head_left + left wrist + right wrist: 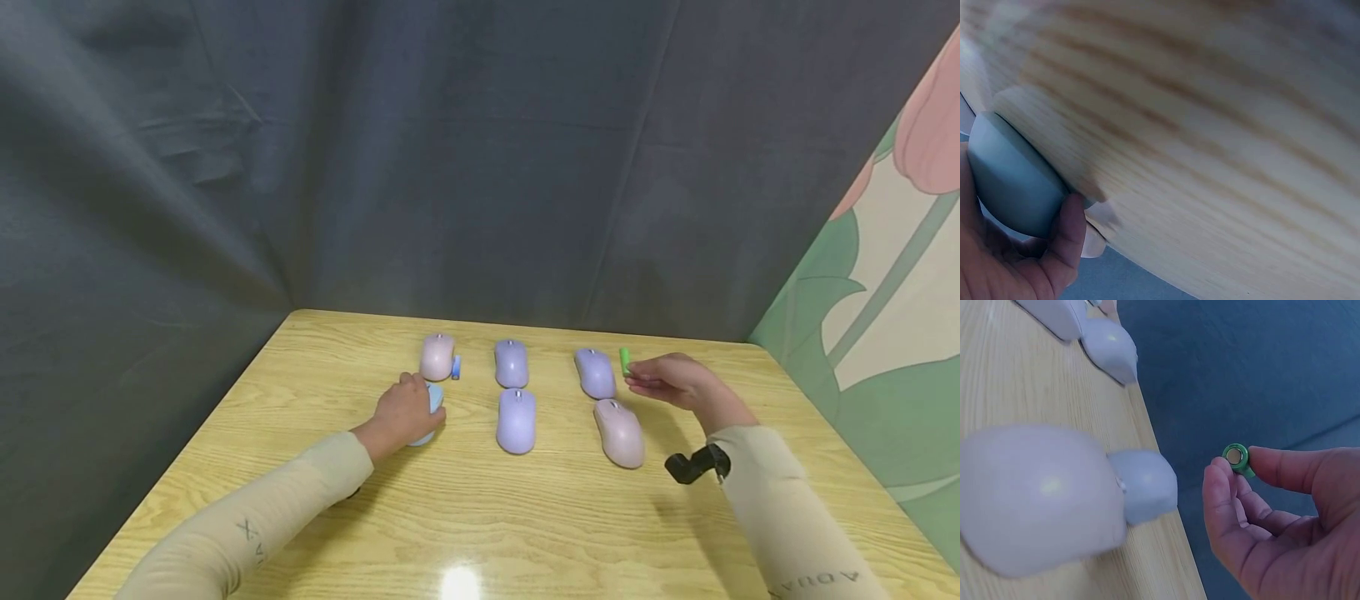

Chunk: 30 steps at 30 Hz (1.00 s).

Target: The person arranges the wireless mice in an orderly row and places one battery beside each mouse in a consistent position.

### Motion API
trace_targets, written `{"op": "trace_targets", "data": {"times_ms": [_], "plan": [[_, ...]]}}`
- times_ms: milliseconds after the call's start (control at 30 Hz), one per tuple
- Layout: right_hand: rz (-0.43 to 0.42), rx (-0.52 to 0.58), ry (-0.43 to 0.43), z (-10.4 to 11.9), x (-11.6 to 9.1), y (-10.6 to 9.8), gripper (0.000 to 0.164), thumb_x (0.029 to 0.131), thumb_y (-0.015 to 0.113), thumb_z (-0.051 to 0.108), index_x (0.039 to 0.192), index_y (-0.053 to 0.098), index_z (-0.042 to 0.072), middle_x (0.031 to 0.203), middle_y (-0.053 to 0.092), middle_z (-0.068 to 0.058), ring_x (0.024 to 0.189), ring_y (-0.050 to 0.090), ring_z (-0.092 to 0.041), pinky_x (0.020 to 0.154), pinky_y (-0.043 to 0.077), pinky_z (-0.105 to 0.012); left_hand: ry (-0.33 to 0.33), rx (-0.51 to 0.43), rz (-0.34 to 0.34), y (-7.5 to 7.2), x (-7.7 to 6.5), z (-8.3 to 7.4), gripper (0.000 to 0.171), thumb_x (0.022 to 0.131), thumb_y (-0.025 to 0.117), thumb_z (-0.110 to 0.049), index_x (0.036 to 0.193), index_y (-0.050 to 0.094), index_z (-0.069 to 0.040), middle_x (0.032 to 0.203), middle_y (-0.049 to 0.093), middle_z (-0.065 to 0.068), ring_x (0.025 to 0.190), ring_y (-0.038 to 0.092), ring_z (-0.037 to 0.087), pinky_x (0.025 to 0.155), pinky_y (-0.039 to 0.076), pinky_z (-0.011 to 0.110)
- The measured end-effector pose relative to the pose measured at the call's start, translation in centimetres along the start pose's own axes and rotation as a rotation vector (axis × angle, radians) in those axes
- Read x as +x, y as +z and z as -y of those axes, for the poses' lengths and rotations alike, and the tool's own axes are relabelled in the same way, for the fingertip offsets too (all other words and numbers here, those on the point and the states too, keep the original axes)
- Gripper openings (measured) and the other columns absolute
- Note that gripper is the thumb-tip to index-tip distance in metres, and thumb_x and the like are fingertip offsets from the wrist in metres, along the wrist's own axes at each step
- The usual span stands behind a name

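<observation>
At the left of the mouse group, my left hand grips a light blue computer mouse. In the left wrist view the thumb presses the side of that mouse; part of it is hidden by the hand. My right hand pinches a green battery between thumb and fingertips, and the right wrist view shows the round metal end of the battery. Nearest to the right hand are a purple mouse and a pinkish mouse.
A pink mouse stands at the back left, beside a small blue cylinder that looks like a battery. Two purple mice, one farther back and one nearer, lie mid-table. A dark curtain hangs behind the wooden table.
</observation>
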State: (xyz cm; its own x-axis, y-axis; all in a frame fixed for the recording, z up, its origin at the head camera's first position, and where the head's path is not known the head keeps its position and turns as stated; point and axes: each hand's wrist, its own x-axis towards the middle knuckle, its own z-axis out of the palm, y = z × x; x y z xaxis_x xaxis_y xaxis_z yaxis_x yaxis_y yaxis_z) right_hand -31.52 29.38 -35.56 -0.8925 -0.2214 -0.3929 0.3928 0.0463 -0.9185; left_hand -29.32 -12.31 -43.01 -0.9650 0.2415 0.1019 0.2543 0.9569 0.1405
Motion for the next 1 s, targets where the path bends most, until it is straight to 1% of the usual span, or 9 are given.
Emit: {"op": "trace_targets", "data": {"times_ms": [233,333,567,833,933,1000], "plan": [[-0.002,0.002,0.016,0.3,1.1,1.6,0.021,0.098,0.05,-0.002,0.085,0.067,0.002,0.079,0.068,-0.007,0.075,0.068,-0.013,0.076,0.055,-0.027,0.006,0.0,0.005,0.1,0.0,0.0,0.056,0.089,0.059,-0.039,0.104,0.053,0.014,0.08,0.047,0.016,0.061,0.059,0.025,0.053,0.053,0.036],[-0.009,-0.006,0.024,0.4,1.7,2.4,0.018,0.098,0.051,-0.001,0.087,0.065,0.0,0.078,0.068,-0.007,0.075,0.068,-0.013,0.075,0.055,-0.027,0.007,0.004,0.009,0.1,0.0,0.0,0.056,0.09,0.058,-0.039,0.104,0.053,0.014,0.08,0.048,0.017,0.061,0.058,0.025,0.052,0.053,0.035],[-0.074,-0.076,0.016,0.5,3.4,4.5,0.005,0.096,0.053,-0.001,0.096,0.058,-0.004,0.074,0.067,-0.004,0.071,0.067,-0.011,0.072,0.055,-0.026,-0.002,0.002,0.006,0.2,0.2,0.3,0.056,0.089,0.058,-0.041,0.104,0.053,0.014,0.081,0.048,0.016,0.062,0.059,0.025,0.052,0.052,0.035],[-0.14,-0.146,0.018,0.1,5.6,7.0,0.003,0.094,0.056,-0.002,0.093,0.057,-0.004,0.07,0.066,-0.004,0.064,0.065,-0.01,0.069,0.055,-0.026,-0.009,0.009,0.007,0.2,0.1,0.4,0.057,0.089,0.059,-0.041,0.105,0.054,0.014,0.081,0.049,0.017,0.062,0.06,0.026,0.053,0.053,0.035],[-0.175,-0.18,0.012,0.1,6.1,8.0,0.003,0.093,0.057,-0.002,0.091,0.058,-0.004,0.068,0.065,-0.003,0.062,0.064,-0.01,0.07,0.055,-0.027,-0.011,0.011,0.006,0.2,0.1,0.4,0.057,0.089,0.059,-0.041,0.105,0.054,0.014,0.081,0.048,0.017,0.062,0.06,0.025,0.053,0.053,0.035],[-0.201,-0.207,0.012,0.2,6.4,8.7,0.003,0.093,0.057,-0.002,0.092,0.058,-0.005,0.068,0.065,-0.003,0.062,0.065,-0.01,0.073,0.055,-0.029,-0.009,0.009,0.001,0.2,0.1,0.4,0.057,0.089,0.059,-0.04,0.105,0.054,0.014,0.08,0.048,0.017,0.062,0.059,0.025,0.053,0.053,0.035]]}}
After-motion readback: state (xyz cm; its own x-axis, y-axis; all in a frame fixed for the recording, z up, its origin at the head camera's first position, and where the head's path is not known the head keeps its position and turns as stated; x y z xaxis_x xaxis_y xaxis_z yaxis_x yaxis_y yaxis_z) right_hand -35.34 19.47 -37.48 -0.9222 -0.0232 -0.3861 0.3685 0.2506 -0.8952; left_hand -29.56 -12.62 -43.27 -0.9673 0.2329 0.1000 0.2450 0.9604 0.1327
